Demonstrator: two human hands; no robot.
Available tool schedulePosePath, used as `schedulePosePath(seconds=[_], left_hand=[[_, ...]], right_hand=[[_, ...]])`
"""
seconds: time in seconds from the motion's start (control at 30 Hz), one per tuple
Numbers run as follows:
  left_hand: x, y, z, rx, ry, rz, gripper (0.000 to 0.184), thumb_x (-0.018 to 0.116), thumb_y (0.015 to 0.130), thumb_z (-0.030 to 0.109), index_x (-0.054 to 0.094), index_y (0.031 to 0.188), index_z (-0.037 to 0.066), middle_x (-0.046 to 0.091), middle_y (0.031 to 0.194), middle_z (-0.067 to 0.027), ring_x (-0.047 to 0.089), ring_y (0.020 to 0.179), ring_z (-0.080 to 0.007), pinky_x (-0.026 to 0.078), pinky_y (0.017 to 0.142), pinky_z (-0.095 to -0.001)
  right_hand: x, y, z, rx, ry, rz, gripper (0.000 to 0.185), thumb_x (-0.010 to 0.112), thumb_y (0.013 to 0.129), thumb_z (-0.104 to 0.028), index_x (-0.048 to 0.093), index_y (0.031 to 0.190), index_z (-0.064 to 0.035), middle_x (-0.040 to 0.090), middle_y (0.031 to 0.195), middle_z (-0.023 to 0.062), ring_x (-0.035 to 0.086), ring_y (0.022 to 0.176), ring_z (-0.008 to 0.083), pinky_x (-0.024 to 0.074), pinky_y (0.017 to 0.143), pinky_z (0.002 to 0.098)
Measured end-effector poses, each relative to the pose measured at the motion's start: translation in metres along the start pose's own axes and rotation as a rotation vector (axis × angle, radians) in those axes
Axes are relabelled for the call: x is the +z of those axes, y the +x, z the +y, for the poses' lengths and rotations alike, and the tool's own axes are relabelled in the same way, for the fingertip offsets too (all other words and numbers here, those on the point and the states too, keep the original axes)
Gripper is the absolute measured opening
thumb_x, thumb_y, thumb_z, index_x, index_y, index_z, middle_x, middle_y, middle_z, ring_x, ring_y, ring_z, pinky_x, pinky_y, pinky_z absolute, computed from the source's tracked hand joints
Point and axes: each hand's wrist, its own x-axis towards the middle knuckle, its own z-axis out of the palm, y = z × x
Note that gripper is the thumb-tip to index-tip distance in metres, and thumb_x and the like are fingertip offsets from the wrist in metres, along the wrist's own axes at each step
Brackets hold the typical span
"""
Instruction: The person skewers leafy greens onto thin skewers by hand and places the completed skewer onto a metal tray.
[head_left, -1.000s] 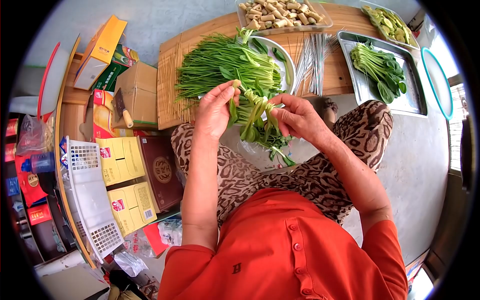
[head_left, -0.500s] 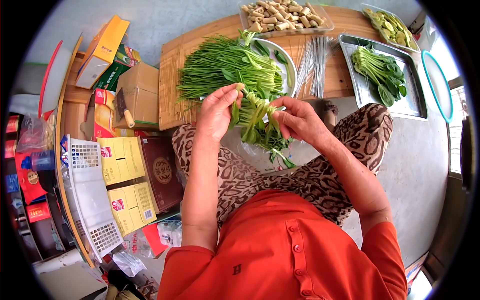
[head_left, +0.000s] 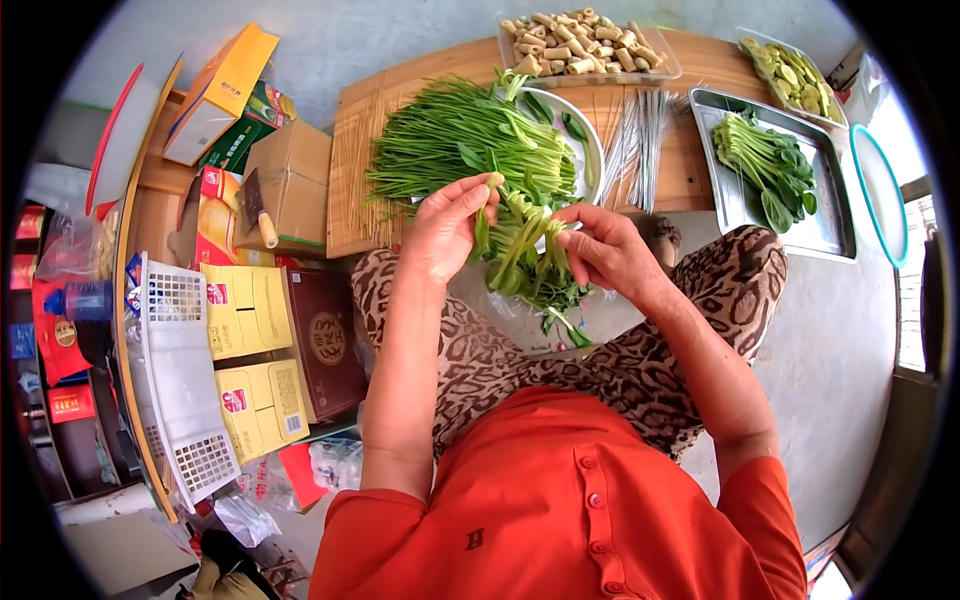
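A bunch of leafy greens (head_left: 528, 240) hangs between my two hands, its leaves pointing down over the lap. My left hand (head_left: 446, 222) pinches a pale stem end at the bunch's upper left. At the right side, my right hand (head_left: 605, 245) has thumb and fingers closed on the stems. Just beyond the hands, a white plate (head_left: 590, 150) holds a heap of long thin green stalks (head_left: 455, 135). Metal skewers (head_left: 640, 145) lie to the right of the plate, and thin wooden sticks (head_left: 355, 180) to its left.
The wooden table (head_left: 690, 150) bears a tub of short beige rolls (head_left: 580, 45), a metal tray (head_left: 835, 225) with leafy bundles (head_left: 765, 165), and a tub of green slices (head_left: 790, 80). At the left are cardboard boxes (head_left: 285, 185), a knife (head_left: 262, 210) and a white basket (head_left: 180, 375).
The whole view has shifted, so the table and tray sit slightly lower and further right. Both hands keep their hold on the greens, with little movement between them.
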Motion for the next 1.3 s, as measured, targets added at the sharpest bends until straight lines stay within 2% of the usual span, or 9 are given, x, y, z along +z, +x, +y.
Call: schedulePosePath(seconds=[0.27,0.33,0.6,0.7,0.8,0.87,0.97,1.1,1.3], left_hand=[[0.004,-0.002,-0.001,0.003,0.034,0.026,0.027,0.067,0.086,0.009,0.064,0.110,-0.003,0.066,0.092,-0.0046,0.057,0.076,-0.0119,0.048,0.072,-0.0233],[0.004,-0.003,0.001,-0.002,0.053,0.013,0.027,0.067,0.087,0.010,0.064,0.110,-0.003,0.065,0.092,-0.0046,0.057,0.076,-0.0121,0.048,0.072,-0.0233],[0.003,-0.006,0.000,-0.075,0.064,-0.040,0.025,0.066,0.087,0.009,0.065,0.108,-0.003,0.065,0.091,-0.0044,0.057,0.077,-0.0127,0.047,0.073,-0.0252],[0.004,-0.007,-0.003,-0.069,0.082,-0.058,0.026,0.066,0.087,0.009,0.065,0.110,-0.003,0.066,0.096,-0.0041,0.058,0.082,-0.0129,0.047,0.078,-0.0253],[0.017,-0.013,0.002,0.167,0.341,-0.001,0.030,0.067,0.087,0.010,0.063,0.113,-0.003,0.065,0.104,-0.0038,0.059,0.090,-0.0119,0.047,0.083,-0.0244],[0.038,-0.025,0.019,0.208,0.415,-0.129,0.032,0.068,0.086,0.009,0.062,0.116,-0.002,0.064,0.111,-0.0033,0.058,0.097,-0.0101,0.046,0.087,-0.0237],[0.042,-0.031,0.036,0.058,0.525,-0.266,0.035,0.069,0.084,0.010,0.062,0.117,0.000,0.062,0.116,-0.0040,0.056,0.105,-0.0122,0.042,0.096,-0.0277],[0.033,-0.032,0.045,0.109,0.663,-0.212,0.023,0.068,0.085,0.008,0.065,0.106,0.001,0.065,0.106,-0.0029,0.059,0.095,-0.0102,0.046,0.089,-0.0265],[0.031,-0.046,0.046,0.219,0.362,-0.082,0.028,0.072,0.084,0.011,0.062,0.108,0.001,0.065,0.101,-0.0019,0.059,0.090,-0.0100,0.048,0.083,-0.0253]], right_hand=[[-0.002,0.001,0.005,-0.062,0.015,-0.018,0.018,0.052,0.098,-0.016,0.058,0.107,-0.0016,0.050,0.053,-0.0030,0.043,0.047,0.0037,0.0325,0.046,0.0204],[-0.003,0.003,0.009,-0.062,-0.018,-0.031,0.022,0.050,0.099,-0.019,0.056,0.116,-0.0062,0.050,0.054,-0.0031,0.034,0.041,0.0022,0.0239,0.039,0.0182],[-0.004,0.002,0.011,-0.074,0.007,-0.053,0.022,0.050,0.099,-0.018,0.056,0.117,-0.0063,0.050,0.054,-0.0030,0.035,0.041,0.0024,0.0245,0.039,0.0183],[-0.005,0.003,0.010,-0.078,0.026,-0.061,0.022,0.050,0.099,-0.018,0.057,0.116,-0.0061,0.051,0.055,-0.0030,0.036,0.042,0.0024,0.0250,0.039,0.0181],[-0.007,0.000,-0.002,-0.043,0.031,-0.063,0.022,0.051,0.098,-0.018,0.058,0.115,-0.0057,0.052,0.055,-0.0029,0.038,0.043,0.0023,0.0258,0.039,0.0179],[-0.007,-0.001,-0.009,-0.008,0.054,-0.073,0.022,0.053,0.097,-0.019,0.059,0.113,-0.0054,0.053,0.056,-0.0024,0.039,0.042,0.0024,0.0266,0.039,0.0178],[-0.003,-0.003,-0.030,-0.016,0.007,-0.130,0.023,0.053,0.097,-0.021,0.059,0.113,-0.0053,0.053,0.056,-0.0022,0.039,0.042,0.0026,0.0267,0.039,0.0178],[0.008,-0.011,-0.063,-0.076,-0.141,-0.128,0.025,0.057,0.096,-0.025,0.059,0.112,-0.0061,0.055,0.056,-0.0019,0.037,0.040,0.0036,0.0270,0.039,0.0202],[0.010,-0.010,-0.073,-0.116,-0.428,0.022,0.013,0.056,0.092,-0.011,0.060,0.100,-0.0018,0.057,0.064,-0.0006,0.047,0.056,0.0045,0.0372,0.050,0.0220]])
